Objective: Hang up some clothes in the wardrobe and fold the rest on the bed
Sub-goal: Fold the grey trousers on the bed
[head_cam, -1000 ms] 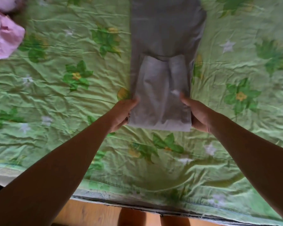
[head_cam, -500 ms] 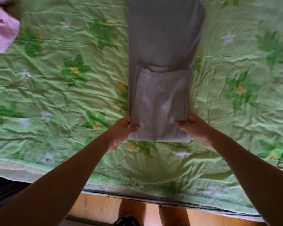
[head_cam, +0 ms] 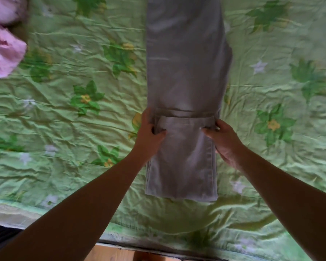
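Grey trousers [head_cam: 184, 59] lie lengthwise on the bed, running from the near edge up out of the top of the view. Their near end is folded back on itself into a flat layered panel [head_cam: 183, 166]. My left hand [head_cam: 149, 132] grips the left side of that folded layer near its far edge, thumb over the cloth. On the opposite side my right hand [head_cam: 222, 140] pinches the right corner of the same layer.
The bed is covered by a crumpled green floral sheet [head_cam: 83, 113]. Pink garments [head_cam: 4, 51] lie bunched at the far left. The bed's near edge and a strip of wooden floor [head_cam: 117, 253] show at the bottom.
Both hands have moved from the near end of the folded panel up to its far edge. The folded panel now reaches further along the trousers.
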Demonstrator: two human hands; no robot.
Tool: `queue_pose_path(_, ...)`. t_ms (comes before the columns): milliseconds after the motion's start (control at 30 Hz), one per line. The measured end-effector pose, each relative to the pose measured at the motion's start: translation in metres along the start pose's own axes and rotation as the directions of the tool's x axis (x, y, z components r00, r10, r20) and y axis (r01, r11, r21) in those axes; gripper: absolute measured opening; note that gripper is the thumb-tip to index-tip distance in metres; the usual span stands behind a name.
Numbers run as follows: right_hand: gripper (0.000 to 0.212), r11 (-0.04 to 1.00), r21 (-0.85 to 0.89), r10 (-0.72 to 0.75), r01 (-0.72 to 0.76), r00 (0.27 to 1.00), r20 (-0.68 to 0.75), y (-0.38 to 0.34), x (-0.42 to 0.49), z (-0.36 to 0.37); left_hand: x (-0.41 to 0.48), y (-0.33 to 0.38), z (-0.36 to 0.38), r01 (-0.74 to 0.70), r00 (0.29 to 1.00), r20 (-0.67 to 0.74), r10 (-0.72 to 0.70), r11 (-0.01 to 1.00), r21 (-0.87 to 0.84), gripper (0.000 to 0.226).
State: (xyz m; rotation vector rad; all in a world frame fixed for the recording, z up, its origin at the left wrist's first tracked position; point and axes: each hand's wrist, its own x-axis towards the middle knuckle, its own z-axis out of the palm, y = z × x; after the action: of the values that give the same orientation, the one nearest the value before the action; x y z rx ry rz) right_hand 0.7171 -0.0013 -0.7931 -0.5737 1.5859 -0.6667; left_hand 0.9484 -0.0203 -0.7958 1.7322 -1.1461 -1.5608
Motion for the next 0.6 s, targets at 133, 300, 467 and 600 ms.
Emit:
queue_pose_path(133, 0.017, 0.997, -0.052, -0.06, 0.058, 0.998, -0.028, 0.005, 0.005, 0.0, 0.011, 0.001, -0.009, -0.032, 0.999, 0.022, 0.03, 0.99, 0.134, 0.045)
queue_pose_path(300, 0.037, 0.999, -0.021, 0.026, -0.026, 1.0, -0.009, 0.007, 0.008, -0.001, 0.019, 0.002, -0.015, 0.088, 0.994, 0.061, -0.086, 0.996, -0.024, 0.03)
queue_pose_path(467, 0.017, 0.999, -0.032, -0.009, 0.009, 1.0, -0.006, -0.004, 0.009, -0.003, 0.035, 0.007, -0.033, -0.059, 0.996, 0.075, 0.049, 0.989, 0.137, 0.032)
queue_pose_path(600, 0.016, 0.991, -0.051, -0.128, 0.127, 0.992, -0.007, -0.037, 0.026, 0.003, 0.062, 0.033, -0.041, -0.209, 0.976, 0.11, 0.187, 0.946, 0.249, 0.032)
